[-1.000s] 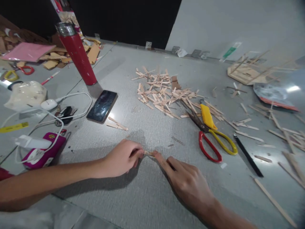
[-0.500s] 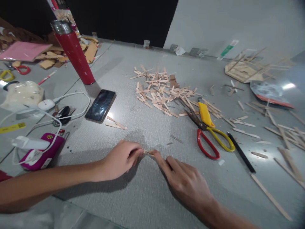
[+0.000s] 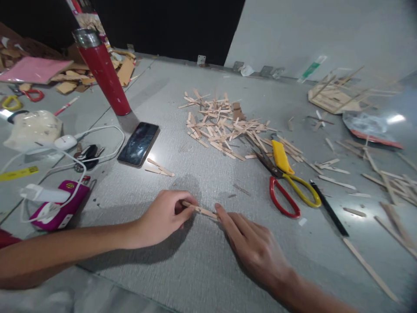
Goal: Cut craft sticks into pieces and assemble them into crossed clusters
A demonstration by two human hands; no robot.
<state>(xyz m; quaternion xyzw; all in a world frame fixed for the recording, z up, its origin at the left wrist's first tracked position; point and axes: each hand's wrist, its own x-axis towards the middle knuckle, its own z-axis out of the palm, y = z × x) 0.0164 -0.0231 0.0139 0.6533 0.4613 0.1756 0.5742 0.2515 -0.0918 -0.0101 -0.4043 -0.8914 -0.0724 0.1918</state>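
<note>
Between thumb and fingers of my left hand (image 3: 166, 215) is one end of a short wooden stick (image 3: 206, 212), apparently a piece of craft stick. Small dark spots show on its face. My right hand (image 3: 252, 241) is at the stick's other end, index fingertip near the top of it and the remaining fingers curled. The thumb of that hand is mostly hidden. Beyond my left hand, a couple of joined stick pieces (image 3: 159, 168) lie on the grey table (image 3: 156, 278).
A heap of short sticks (image 3: 224, 124) lies ahead. Scissors (image 3: 285, 184), a yellow cutter (image 3: 280, 156) and a black pen (image 3: 330, 208) are to the right. Leftward are a phone (image 3: 138, 144), a red bottle (image 3: 106, 76), keys (image 3: 87, 157) and a purple adapter (image 3: 61, 206). A stick frame (image 3: 335, 98) stands far right.
The stick between my hands has turned, so more of its length and flat face shows. My right fingertip has shifted slightly right, widening the gap between the hands.
</note>
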